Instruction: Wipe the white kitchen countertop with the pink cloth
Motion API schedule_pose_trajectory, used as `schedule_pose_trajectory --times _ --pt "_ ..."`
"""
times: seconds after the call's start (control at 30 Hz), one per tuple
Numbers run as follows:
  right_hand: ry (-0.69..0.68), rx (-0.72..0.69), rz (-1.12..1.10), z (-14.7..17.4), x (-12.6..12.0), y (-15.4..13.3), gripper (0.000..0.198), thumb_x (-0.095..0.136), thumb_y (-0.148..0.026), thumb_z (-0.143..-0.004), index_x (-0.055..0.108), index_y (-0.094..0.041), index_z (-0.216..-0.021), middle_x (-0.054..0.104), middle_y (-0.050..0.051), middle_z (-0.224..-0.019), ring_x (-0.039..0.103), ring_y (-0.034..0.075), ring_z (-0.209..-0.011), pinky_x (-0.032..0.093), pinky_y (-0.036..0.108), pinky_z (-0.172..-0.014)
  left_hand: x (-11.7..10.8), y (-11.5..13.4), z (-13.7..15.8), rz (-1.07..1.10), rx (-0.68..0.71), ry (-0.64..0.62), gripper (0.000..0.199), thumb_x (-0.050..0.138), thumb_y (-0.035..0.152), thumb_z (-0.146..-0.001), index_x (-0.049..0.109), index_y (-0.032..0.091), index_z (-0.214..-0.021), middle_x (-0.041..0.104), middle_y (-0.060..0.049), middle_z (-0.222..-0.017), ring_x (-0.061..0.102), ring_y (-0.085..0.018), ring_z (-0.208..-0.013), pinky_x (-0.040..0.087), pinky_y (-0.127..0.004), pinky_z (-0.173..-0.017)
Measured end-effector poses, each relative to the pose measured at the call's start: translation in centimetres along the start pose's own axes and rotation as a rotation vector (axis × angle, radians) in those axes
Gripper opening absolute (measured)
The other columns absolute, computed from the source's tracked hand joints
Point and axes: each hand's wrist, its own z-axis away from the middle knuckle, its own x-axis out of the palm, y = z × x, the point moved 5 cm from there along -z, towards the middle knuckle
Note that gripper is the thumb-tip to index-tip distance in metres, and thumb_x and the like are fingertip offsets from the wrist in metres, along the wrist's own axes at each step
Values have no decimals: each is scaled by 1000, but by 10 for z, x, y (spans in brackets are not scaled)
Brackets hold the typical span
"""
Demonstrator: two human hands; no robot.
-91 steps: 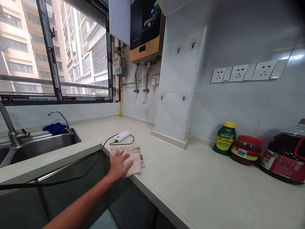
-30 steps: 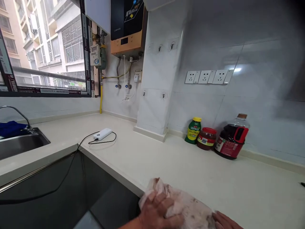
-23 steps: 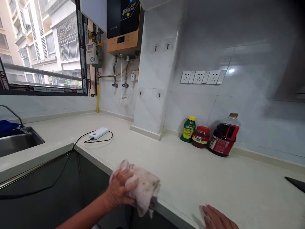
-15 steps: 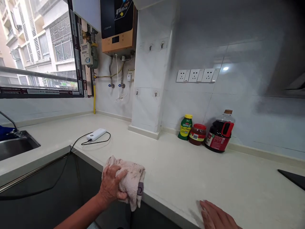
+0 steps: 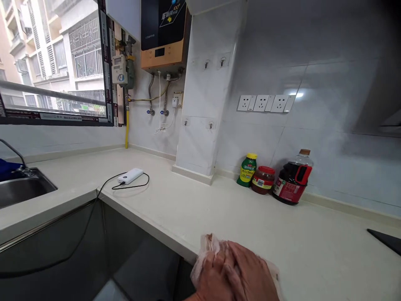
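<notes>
A pale pink cloth (image 5: 206, 246) lies bunched at the front edge of the white countertop (image 5: 175, 205), partly hidden beneath both hands. My left hand (image 5: 216, 271) grips it with bent fingers. Over the same cloth, and against the left hand, rests my right hand (image 5: 250, 267), its fingers curled down onto the fabric. The two hands overlap, so some fingertips are hidden.
Against the back wall stand a green bottle with a yellow cap (image 5: 247, 170), a red-lidded jar (image 5: 263, 180) and a large dark sauce bottle (image 5: 292, 179). A white power bank (image 5: 130, 176) with a black cable lies left, near the sink (image 5: 28, 190). A black flat object (image 5: 385, 240) lies right.
My left hand has carried the cloth rightward along the counter edge. My right hand, earlier flat on the counter, has come onto the cloth beside it. The view has shifted slightly.
</notes>
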Motion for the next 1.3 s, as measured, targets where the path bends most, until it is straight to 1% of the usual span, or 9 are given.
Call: schedule_pose_trajectory --times 0.13,0.23,0.3,0.43,0.57,0.73,0.9,1.1,1.3 --pt "-31 -78 131 15 0 10 43 45 -43 -100 55 -23 -137 64 4 -134 63 20 -119 55 35 -90 -51 -22 -8 339 230 -174 38 62 49 -92 63 30 -126 65 -6 -133 62 -25 -118 45 -40 -104" --pt "-22 -219 268 24 -4 6 50 50 -55 -94 57 -29 -136 61 5 -139 62 29 -120 56 47 -85 -95 -75 -23 562 55 -196 28 51 38 -100 64 24 -121 72 -8 -118 66 -19 -110 51 -32 -96" --pt "-29 -243 331 26 -2 2 58 53 -64 -87 55 -34 -137 58 5 -141 60 39 -121 54 61 -80 -109 -117 -35 525 -121 -162 25 50 34 -100 66 24 -116 74 -7 -107 68 -19 -102 52 -32 -92" --pt "-172 -63 286 8 11 -12 70 77 -58 -70 57 -38 -134 58 8 -142 52 51 -125 49 71 -81 -97 -179 -50 316 -322 -236 23 54 37 -96 69 24 -108 73 -7 -105 67 -23 -99 51 -38 -89" --pt "-455 155 105 -35 28 -51 81 85 -53 -65 56 -28 -136 48 15 -150 40 49 -137 38 70 -103 -74 -198 -53 304 -379 -289 26 54 41 -96 71 25 -108 71 -6 -113 65 -22 -105 49 -38 -94" --pt "-449 75 -56 -83 49 -104 66 69 -37 -85 47 -17 -143 48 20 -149 41 44 -137 36 66 -108 -68 -204 -49 247 -451 -363 34 50 49 -97 71 28 -113 70 -5 -122 60 -26 -119 42 -45 -104" --pt "-408 30 -125 -83 58 -109 59 60 -32 -89 42 -26 -145 47 10 -152 41 36 -138 35 61 -112 -68 -210 -50 196 -439 -463 39 45 53 -96 72 30 -111 73 -2 -119 62 -26 -119 39 -47 -106" --pt "-374 39 -144 -13 22 -28 77 74 -52 -77 43 -31 -144 47 5 -152 35 38 -142 32 59 -113 -62 -208 -51 107 -385 -492 41 44 55 -94 73 31 -111 71 -5 -121 61 -28 -121 34 -50 -108" --pt "-112 243 354 121 -61 108 79 86 -48 -54 62 -45 -129 56 7 -142 40 43 -135 25 68 -109 -55 -212 -46 72 -329 -534 45 43 61 -93 70 35 -118 68 -4 -128 57 -28 -126 32 -50 -109"
